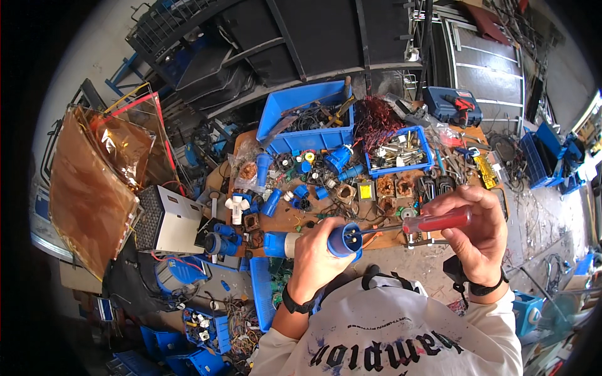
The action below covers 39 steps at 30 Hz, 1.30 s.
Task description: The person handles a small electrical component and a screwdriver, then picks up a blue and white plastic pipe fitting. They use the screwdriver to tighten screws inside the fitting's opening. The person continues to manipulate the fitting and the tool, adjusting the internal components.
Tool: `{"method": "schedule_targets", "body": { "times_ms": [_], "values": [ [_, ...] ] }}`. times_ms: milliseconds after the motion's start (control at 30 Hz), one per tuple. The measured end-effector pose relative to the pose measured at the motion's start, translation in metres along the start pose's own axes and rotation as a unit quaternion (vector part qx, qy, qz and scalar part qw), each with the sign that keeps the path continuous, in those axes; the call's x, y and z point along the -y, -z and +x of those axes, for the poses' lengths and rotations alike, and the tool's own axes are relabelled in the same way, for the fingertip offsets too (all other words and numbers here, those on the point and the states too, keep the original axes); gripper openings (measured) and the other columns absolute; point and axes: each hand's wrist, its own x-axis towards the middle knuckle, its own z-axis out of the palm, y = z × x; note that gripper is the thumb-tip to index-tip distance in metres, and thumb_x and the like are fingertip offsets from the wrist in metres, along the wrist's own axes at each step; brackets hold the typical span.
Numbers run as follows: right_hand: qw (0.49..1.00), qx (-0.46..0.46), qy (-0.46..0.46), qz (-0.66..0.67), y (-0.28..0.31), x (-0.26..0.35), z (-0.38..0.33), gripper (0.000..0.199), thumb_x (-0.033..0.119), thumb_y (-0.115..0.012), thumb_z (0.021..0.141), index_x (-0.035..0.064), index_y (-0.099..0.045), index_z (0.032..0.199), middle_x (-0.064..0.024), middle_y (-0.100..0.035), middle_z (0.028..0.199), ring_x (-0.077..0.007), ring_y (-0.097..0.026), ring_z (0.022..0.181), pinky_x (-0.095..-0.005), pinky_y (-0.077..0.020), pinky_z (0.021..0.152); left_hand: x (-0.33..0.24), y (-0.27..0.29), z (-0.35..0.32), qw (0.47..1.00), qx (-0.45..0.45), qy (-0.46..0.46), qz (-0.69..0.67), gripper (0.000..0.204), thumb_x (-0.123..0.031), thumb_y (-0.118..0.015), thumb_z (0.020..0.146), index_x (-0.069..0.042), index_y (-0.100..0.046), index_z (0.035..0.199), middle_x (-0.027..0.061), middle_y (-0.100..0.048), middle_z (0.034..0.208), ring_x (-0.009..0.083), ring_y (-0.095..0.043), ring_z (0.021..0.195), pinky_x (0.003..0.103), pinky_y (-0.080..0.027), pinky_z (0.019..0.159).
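Your left hand [313, 250] is wrapped tight around a big blue plug [343, 240], with its open end facing your right hand [480, 235]. That hand is closed around the red handle of a screwdriver [437, 221], and its thin metal tip reaches into the plug. Just past both hands is the messy bench [295, 220] with small blue parts.

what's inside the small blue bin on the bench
The small blue bin holds a heap of pale metal parts; what lies beneath them and the bin's floor are covered.
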Motion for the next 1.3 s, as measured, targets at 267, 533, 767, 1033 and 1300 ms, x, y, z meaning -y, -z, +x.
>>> {"method": "schedule_targets", "body": {
  "times_ms": [267,533,767,1033,1300],
  "values": [
    [0.983,0.010,0.068,-0.168,0.006,-0.010,0.004,0.041,0.005,-0.070,0.089,0.0024,-0.054,0.127,-0.0153,-0.055,0.119,-0.0209,-0.060,0.092,-0.0318,-0.0503,0.083,0.002,0.001,0.000,1.000,0.000,-0.019,-0.005,0.043,-0.010,-0.084,0.065,-0.006,-0.062,0.102,0.0132,-0.070,0.087,0.0295,-0.072,0.081,0.037,-0.055,0.071],
    [0.998,0.046,0.023,0.020,0.004,-0.004,0.004,0.045,-0.009,-0.057,0.089,-0.0010,-0.050,0.133,-0.0177,-0.059,0.124,-0.0269,-0.064,0.108,-0.0388,-0.0529,0.094,0.003,-0.002,-0.002,0.999,-0.012,0.033,-0.004,0.042,-0.011,-0.084,0.063,-0.008,-0.063,0.100,0.0131,-0.070,0.089,0.0327,-0.070,0.083,0.040,-0.054,0.073],
    [0.966,0.051,0.073,-0.244,0.011,-0.001,0.012,0.049,0.022,-0.070,0.092,0.0070,-0.051,0.134,-0.0166,-0.057,0.115,-0.0270,-0.066,0.096,-0.0392,-0.0534,0.077,-0.003,-0.012,0.005,0.999,-0.020,0.038,0.011,0.036,-0.012,-0.082,0.065,-0.006,-0.061,0.094,0.0124,-0.067,0.081,0.0318,-0.068,0.075,0.039,-0.052,0.070],
    [0.980,-0.005,0.070,-0.184,0.015,0.005,0.005,0.041,0.008,-0.076,0.085,0.0014,-0.061,0.123,-0.0148,-0.061,0.115,-0.0243,-0.062,0.097,-0.0349,-0.0496,0.083,-0.006,-0.015,0.007,0.999,-0.017,0.009,0.029,0.035,-0.008,-0.079,0.066,-0.005,-0.059,0.095,0.0106,-0.065,0.078,0.0261,-0.066,0.071,0.037,-0.052,0.072],
    [0.997,0.017,0.040,-0.060,0.011,0.006,0.002,0.039,0.001,-0.060,0.094,0.0012,-0.052,0.132,-0.0134,-0.059,0.112,-0.0248,-0.065,0.096,-0.0344,-0.0522,0.086,-0.013,-0.016,0.009,1.000,-0.009,-0.001,0.021,0.034,-0.007,-0.078,0.066,-0.004,-0.058,0.094,0.0092,-0.064,0.075,0.0234,-0.064,0.068,0.036,-0.052,0.071]
  ]
}}
